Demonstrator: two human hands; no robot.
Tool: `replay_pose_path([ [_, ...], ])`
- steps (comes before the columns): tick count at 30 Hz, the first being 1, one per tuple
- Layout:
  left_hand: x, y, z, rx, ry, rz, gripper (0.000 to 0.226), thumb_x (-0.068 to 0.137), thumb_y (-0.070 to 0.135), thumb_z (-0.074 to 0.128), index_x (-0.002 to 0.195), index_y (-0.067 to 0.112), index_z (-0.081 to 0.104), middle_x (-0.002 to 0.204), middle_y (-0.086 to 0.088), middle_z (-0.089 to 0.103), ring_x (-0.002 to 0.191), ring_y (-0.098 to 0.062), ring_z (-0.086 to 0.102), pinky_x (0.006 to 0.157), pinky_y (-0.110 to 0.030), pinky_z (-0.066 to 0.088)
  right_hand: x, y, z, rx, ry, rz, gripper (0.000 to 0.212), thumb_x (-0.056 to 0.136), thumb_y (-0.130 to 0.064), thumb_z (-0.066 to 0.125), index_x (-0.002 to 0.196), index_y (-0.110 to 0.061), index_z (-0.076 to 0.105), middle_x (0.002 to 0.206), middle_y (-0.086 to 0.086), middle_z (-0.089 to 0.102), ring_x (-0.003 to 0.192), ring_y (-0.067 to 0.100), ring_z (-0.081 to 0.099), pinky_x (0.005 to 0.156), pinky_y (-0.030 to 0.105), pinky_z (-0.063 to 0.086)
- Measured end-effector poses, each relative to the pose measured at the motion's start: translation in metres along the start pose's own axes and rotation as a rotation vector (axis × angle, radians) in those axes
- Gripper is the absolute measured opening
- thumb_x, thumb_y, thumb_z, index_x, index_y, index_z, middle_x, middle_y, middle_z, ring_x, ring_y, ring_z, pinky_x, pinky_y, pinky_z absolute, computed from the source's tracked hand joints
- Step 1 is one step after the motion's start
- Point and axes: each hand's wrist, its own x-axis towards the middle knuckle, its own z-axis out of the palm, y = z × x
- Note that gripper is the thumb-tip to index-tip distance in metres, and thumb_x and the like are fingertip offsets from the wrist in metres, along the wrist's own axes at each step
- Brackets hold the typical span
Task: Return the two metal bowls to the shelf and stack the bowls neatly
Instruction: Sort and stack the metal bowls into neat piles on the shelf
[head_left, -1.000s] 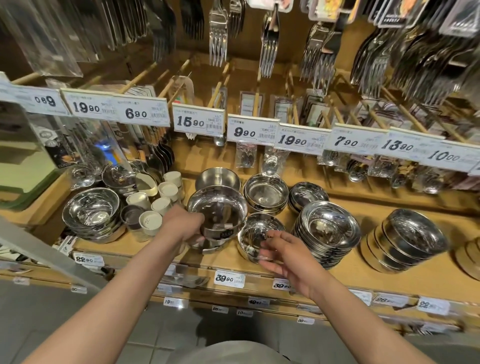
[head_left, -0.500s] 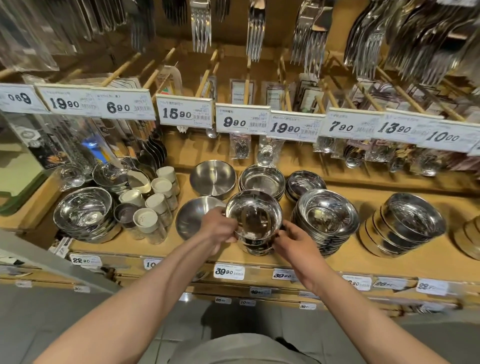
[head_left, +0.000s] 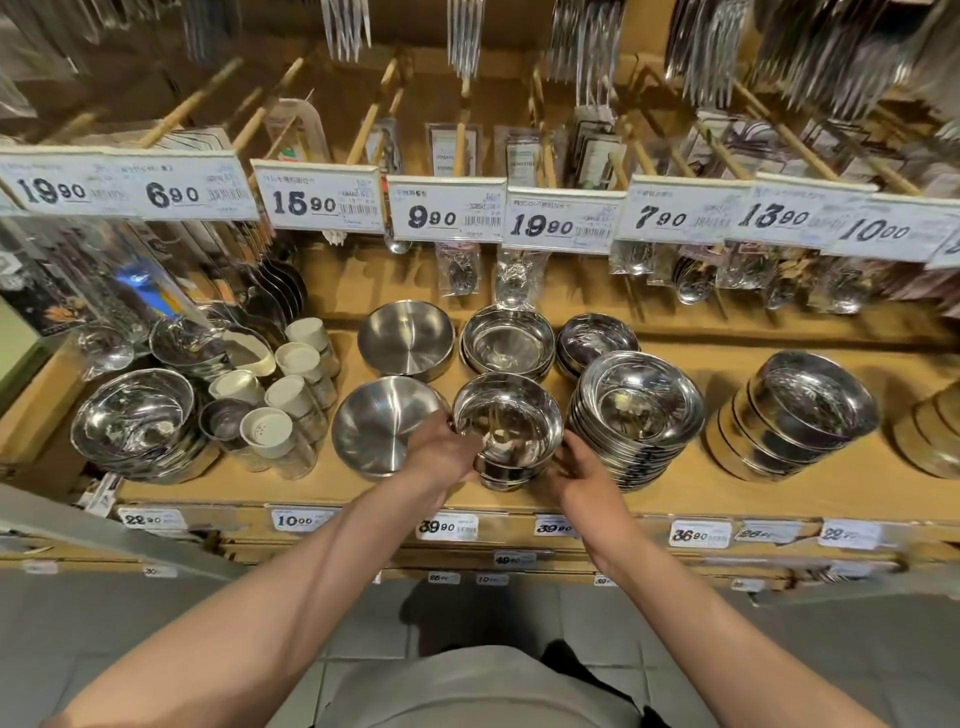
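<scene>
Both hands, left (head_left: 441, 452) and right (head_left: 576, 470), grasp the bowl stack (head_left: 506, 431) near the shelf's (head_left: 727, 493) front edge, squaring it.

Warm overhead shop light falls bright on the wooden shelf (head_left: 727, 499), throwing white glare off the polished bowls (head_left: 639, 400). The hanging forks (head_left: 831, 57) at the top smear with motion blur, and wide-angle distortion bends the price tags (head_left: 447, 215) outward near the edges.

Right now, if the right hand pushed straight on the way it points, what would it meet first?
The right hand already touches the shiny bowl it steadies; pushed further, probably the left hand on the bowl's other side.
</scene>
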Motion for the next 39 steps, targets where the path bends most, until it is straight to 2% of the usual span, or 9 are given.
replay_pose_path([
  [2,0.006,0.008,-0.010,-0.008,-0.028,0.039,0.044,0.091,-0.001,0.066,0.132,0.004,0.052,0.095,-0.013,0.069,0.063,-0.018,0.070,0.052,-0.026,0.055,-0.002,0.001,-0.001,0.012,0.001,0.027,0.057,0.093,0.010,0.054,0.139,-0.024,0.054,0.117,-0.010,0.070,0.105,0.000,0.067,0.076,0.015,0.056],
  [5,0.017,0.018,-0.026,0.024,-0.035,0.080,0.053,0.091,-0.004,0.066,0.141,0.008,0.050,0.115,-0.016,0.067,0.075,-0.025,0.069,0.065,-0.038,0.061,-0.005,0.002,-0.001,0.022,-0.048,0.095,0.050,0.090,0.011,0.056,0.132,-0.015,0.056,0.125,0.011,0.067,0.122,0.032,0.062,0.102,0.047,0.054],
  [7,0.022,0.018,-0.031,0.038,-0.012,0.086,0.044,0.091,-0.003,0.066,0.133,0.006,0.057,0.122,-0.020,0.066,0.089,-0.031,0.071,0.079,-0.046,0.063,-0.004,0.001,-0.002,0.073,-0.063,0.133,0.046,0.089,0.015,0.051,0.129,-0.009,0.055,0.134,0.025,0.057,0.128,0.044,0.054,0.107,0.048,0.049],
  [11,0.020,0.014,-0.030,0.028,0.018,0.081,0.027,0.092,0.001,0.067,0.119,0.005,0.064,0.114,-0.020,0.070,0.085,-0.027,0.069,0.074,-0.041,0.064,-0.001,-0.006,0.002,0.140,-0.075,0.126,0.035,0.094,0.013,0.048,0.117,-0.011,0.059,0.126,0.016,0.067,0.114,0.028,0.066,0.091,0.029,0.058],
  [14,0.019,0.013,-0.027,0.027,0.038,0.092,0.024,0.093,0.003,0.066,0.117,0.006,0.066,0.103,-0.013,0.072,0.074,-0.021,0.070,0.061,-0.032,0.062,0.003,-0.010,0.008,0.122,-0.046,0.089,0.039,0.095,0.009,0.049,0.126,-0.013,0.061,0.124,0.013,0.071,0.111,0.024,0.066,0.106,0.043,0.052],
  [17,0.014,0.015,-0.023,0.009,0.067,0.086,0.018,0.093,0.002,0.067,0.110,0.008,0.067,0.086,-0.005,0.071,0.059,-0.017,0.069,0.065,-0.041,0.063,0.003,-0.012,0.013,0.051,-0.006,0.040,0.041,0.094,0.004,0.054,0.120,-0.024,0.066,0.116,0.002,0.075,0.114,0.024,0.067,0.106,0.044,0.051],
  [25,0.003,0.006,-0.014,-0.007,0.101,0.090,0.018,0.091,-0.003,0.064,0.102,0.009,0.055,0.100,-0.025,0.069,0.087,-0.044,0.072,0.080,-0.059,0.059,0.004,-0.018,0.014,-0.005,0.035,-0.041,0.044,0.094,-0.004,0.060,0.129,-0.030,0.063,0.113,-0.008,0.075,0.110,0.013,0.067,0.100,0.037,0.053],
  [32,0.000,0.002,-0.012,-0.016,0.123,0.082,0.022,0.092,0.001,0.065,0.105,0.014,0.054,0.101,-0.018,0.068,0.091,-0.037,0.072,0.081,-0.051,0.061,0.006,-0.018,0.016,0.001,0.033,-0.039,0.047,0.094,0.002,0.057,0.130,-0.027,0.062,0.115,-0.006,0.074,0.112,0.014,0.066,0.104,0.040,0.052],
  [39,0.000,0.001,-0.013,-0.004,0.132,0.116,0.038,0.093,0.001,0.067,0.080,0.032,0.050,0.086,-0.007,0.067,0.078,-0.030,0.072,0.075,-0.053,0.062,-0.001,-0.015,0.017,0.035,0.023,-0.039,0.054,0.094,0.010,0.054,0.140,-0.020,0.053,0.125,-0.001,0.070,0.119,0.014,0.064,0.111,0.044,0.047],
])
